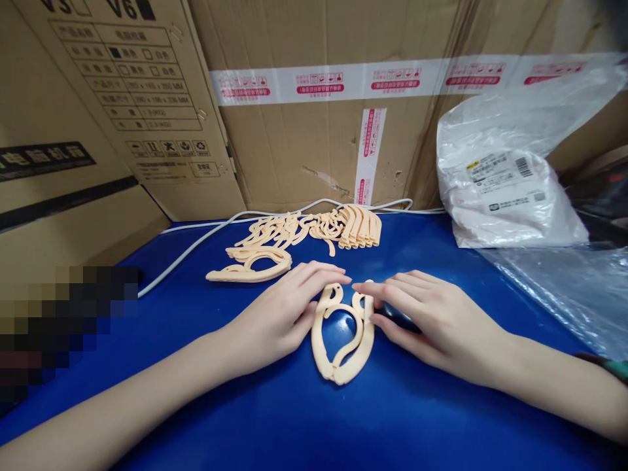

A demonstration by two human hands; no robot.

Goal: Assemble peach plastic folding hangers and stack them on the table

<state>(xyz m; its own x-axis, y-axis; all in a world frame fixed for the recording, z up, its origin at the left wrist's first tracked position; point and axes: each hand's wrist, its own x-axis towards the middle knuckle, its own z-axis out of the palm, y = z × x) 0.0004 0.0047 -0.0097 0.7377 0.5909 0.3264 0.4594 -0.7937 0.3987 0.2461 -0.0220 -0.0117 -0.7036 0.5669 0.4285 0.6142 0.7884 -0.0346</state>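
Note:
A peach-coloured curved plastic piece, looped like a flat hook, lies on the blue table between my hands. My left hand rests flat beside its left edge, fingers stretched out and touching it. My right hand lies flat on its right side, fingertips on the piece's upper end. Neither hand grips it. A second stacked pair of the same pieces sits just beyond my left hand. Farther back lies a spread heap of several more pieces.
Cardboard boxes wall off the back and left. A white cable runs along the table's far edge. A white plastic bag with labels sits at the right on clear plastic sheeting.

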